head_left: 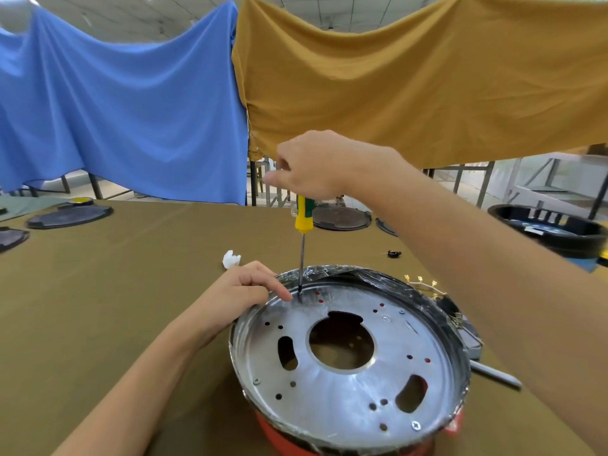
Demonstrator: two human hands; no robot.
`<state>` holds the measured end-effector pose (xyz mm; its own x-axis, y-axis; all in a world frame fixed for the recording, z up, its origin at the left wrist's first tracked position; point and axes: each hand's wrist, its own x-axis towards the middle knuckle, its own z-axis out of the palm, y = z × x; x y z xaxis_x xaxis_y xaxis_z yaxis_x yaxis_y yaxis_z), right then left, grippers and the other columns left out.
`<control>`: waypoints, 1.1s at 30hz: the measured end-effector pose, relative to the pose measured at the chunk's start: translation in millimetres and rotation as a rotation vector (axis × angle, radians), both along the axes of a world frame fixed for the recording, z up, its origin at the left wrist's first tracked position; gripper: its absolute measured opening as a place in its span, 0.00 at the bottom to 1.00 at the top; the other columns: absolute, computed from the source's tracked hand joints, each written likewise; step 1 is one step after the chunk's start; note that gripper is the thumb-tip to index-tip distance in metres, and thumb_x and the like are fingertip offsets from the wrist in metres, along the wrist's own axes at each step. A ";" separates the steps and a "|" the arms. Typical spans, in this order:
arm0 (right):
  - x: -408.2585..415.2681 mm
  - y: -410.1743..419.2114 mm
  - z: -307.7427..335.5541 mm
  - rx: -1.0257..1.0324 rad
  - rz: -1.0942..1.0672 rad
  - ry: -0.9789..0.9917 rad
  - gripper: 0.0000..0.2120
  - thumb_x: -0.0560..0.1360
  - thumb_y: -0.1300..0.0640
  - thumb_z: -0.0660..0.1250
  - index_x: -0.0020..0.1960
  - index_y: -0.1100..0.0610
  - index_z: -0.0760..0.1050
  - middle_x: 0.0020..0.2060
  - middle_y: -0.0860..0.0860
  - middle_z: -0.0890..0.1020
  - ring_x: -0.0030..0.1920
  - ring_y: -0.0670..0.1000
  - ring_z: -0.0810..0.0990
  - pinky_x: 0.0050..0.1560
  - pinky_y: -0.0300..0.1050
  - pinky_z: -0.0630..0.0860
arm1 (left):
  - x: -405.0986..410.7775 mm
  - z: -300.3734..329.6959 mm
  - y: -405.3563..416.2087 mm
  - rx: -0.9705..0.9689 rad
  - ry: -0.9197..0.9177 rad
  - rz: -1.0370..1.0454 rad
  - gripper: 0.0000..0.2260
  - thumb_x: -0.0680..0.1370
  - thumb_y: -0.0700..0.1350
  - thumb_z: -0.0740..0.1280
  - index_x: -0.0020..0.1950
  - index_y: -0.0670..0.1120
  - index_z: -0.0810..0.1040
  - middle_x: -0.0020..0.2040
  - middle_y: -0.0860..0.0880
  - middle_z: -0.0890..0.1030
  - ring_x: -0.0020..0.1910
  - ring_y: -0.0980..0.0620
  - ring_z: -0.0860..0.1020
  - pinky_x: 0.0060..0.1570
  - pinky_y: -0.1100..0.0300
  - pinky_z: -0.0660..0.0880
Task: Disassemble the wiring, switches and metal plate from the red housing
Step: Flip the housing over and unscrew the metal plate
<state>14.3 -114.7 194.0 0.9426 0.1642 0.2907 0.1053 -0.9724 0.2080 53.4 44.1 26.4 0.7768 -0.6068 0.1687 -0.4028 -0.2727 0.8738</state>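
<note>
Below the right hand (316,166) gripping the screwdriver (303,218), the metal plate (348,353).

A blue cloth (125,103) and a mustard cloth (411,83) hang behind the olive surface (115,274); a crumpled white scrap (231,258) lies there, dark round lids (69,216) farther back.

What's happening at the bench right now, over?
Right hand grips screwdriver, tip down on metal plate. Left hand steadies the rim. Plate sits on red housing. Nothing blocking.
</note>
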 end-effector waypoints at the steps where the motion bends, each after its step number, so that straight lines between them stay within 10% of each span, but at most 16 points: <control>1: 0.1 0.0 -2.0 -0.059 -0.027 -0.064 0.20 0.84 0.44 0.53 0.51 0.60 0.72 0.39 0.53 0.74 0.36 0.52 0.71 0.36 0.48 0.66 | 0.7 -0.7 0.1 -0.004 0.000 0.000 0.22 0.74 0.28 0.59 0.40 0.49 0.88 0.53 0.47 0.75 0.53 0.48 0.74 0.55 0.54 0.73; 7: 4.5 -3.7 -6.7 -0.248 -0.027 -0.194 0.03 0.81 0.62 0.55 0.52 0.56 0.67 0.36 0.51 0.70 0.31 0.51 0.68 0.29 0.47 0.61 | 3.9 -3.9 0.4 -0.017 -0.004 -0.016 0.22 0.74 0.28 0.60 0.40 0.50 0.88 0.52 0.47 0.75 0.53 0.48 0.74 0.54 0.59 0.72; 11: 5.0 -11.9 -4.4 0.373 0.203 0.086 0.11 0.80 0.60 0.58 0.61 0.52 0.70 0.53 0.53 0.71 0.40 0.52 0.73 0.41 0.44 0.74 | 2.9 -3.9 1.0 -0.021 0.004 -0.028 0.22 0.74 0.28 0.60 0.40 0.50 0.88 0.54 0.47 0.76 0.55 0.51 0.74 0.58 0.58 0.71; 15: -2.6 -16.3 -12.6 0.756 0.186 0.073 0.10 0.78 0.57 0.59 0.57 0.58 0.71 0.42 0.49 0.73 0.34 0.47 0.68 0.33 0.40 0.65 | 2.5 -4.0 1.1 -0.034 0.006 -0.031 0.22 0.74 0.28 0.59 0.39 0.49 0.88 0.52 0.47 0.75 0.55 0.50 0.74 0.57 0.60 0.70; 21: -0.7 -10.3 -11.2 -0.024 -0.259 -0.239 0.25 0.82 0.37 0.53 0.38 0.55 0.67 0.33 0.49 0.72 0.31 0.49 0.69 0.30 0.45 0.60 | 3.3 -4.4 0.7 -0.033 -0.004 -0.030 0.22 0.74 0.28 0.60 0.40 0.49 0.88 0.52 0.47 0.76 0.54 0.50 0.74 0.58 0.58 0.70; 29: -15.9 -14.0 10.8 0.471 0.144 0.203 0.09 0.77 0.60 0.63 0.56 0.61 0.76 0.42 0.51 0.75 0.37 0.50 0.68 0.35 0.42 0.64 | 1.2 -3.6 0.6 -0.038 0.015 -0.023 0.22 0.74 0.28 0.59 0.40 0.48 0.88 0.53 0.48 0.76 0.55 0.52 0.75 0.57 0.61 0.71; 33: -14.0 -12.7 4.1 0.405 0.006 0.122 0.12 0.78 0.52 0.61 0.54 0.60 0.74 0.39 0.49 0.73 0.34 0.49 0.68 0.33 0.43 0.63 | 1.0 -3.3 1.0 -0.034 0.014 -0.025 0.22 0.75 0.28 0.59 0.40 0.49 0.88 0.52 0.49 0.76 0.54 0.51 0.75 0.58 0.59 0.71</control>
